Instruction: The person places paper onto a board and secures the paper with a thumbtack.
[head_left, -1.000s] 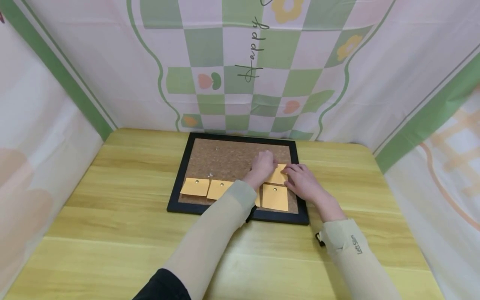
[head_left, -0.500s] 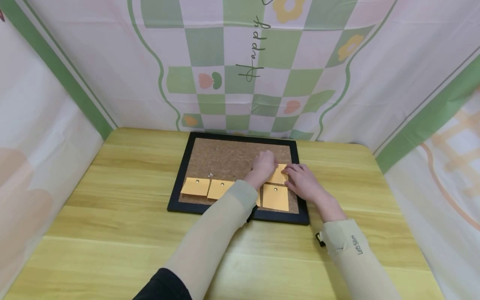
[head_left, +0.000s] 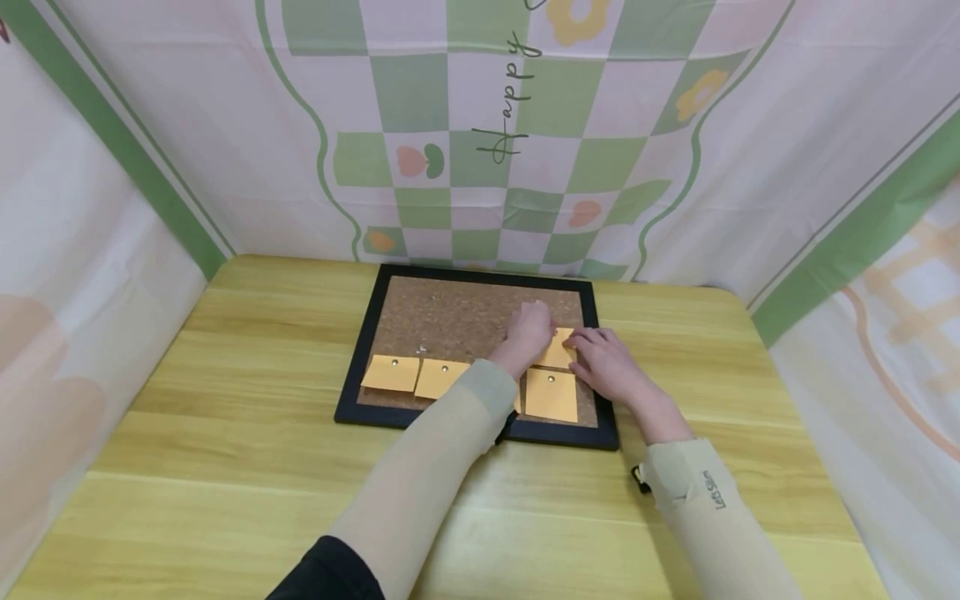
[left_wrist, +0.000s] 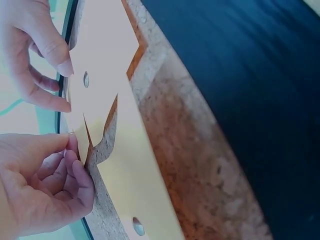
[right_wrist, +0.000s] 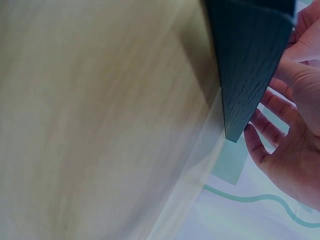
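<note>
A black-framed corkboard lies on the table with a row of orange paper notes along its near side, such as the right-hand note with its silver thumbtack. Above that one lies another orange note. My left hand is at this upper note's top left corner, thumb and index fingertips pinched together; whether a tack sits between them is hidden. My right hand rests its fairly straight fingertips on the note's right edge. In the left wrist view, both hands meet the note's edge.
Left along the row are pinned notes; my left forearm covers part of the row. Small clear bits sit on the cork. Wood tabletop surrounds the board, with a patterned curtain behind it.
</note>
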